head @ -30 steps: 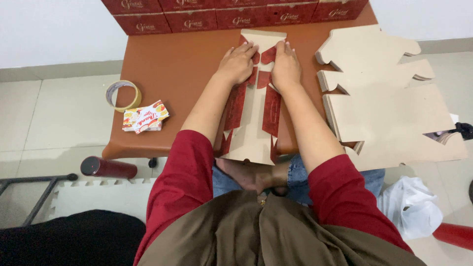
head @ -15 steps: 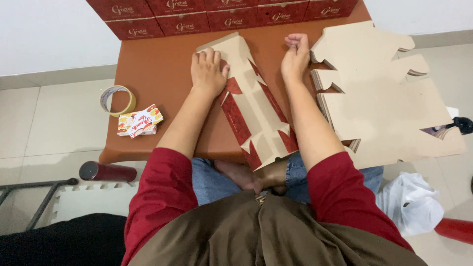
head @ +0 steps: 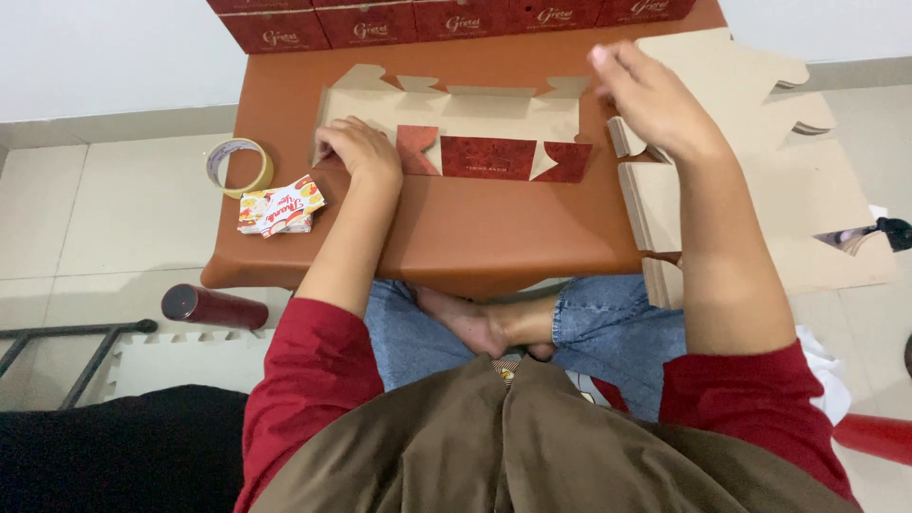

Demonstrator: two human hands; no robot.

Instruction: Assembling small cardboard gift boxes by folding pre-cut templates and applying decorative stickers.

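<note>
A flat cardboard box blank [head: 456, 119], tan with dark red flaps along its near edge, lies sideways across the brown low table [head: 475, 237]. My left hand [head: 359, 150] presses down on the blank's left end, fingers curled over a red flap. My right hand [head: 651, 100] hovers above the table's right edge with fingers loosely apart, holding nothing, over a stack of more flat tan blanks [head: 750, 171].
A row of dark red finished boxes [head: 446, 19] lines the table's far edge. A roll of tape [head: 239, 166] and a small pile of printed stickers [head: 280, 206] sit at the left end. A dark red cylinder [head: 214, 307] lies on the floor.
The blank was turned from lengthwise to sideways and laid flat on the table. My right hand let go of it and lifted off to the right.
</note>
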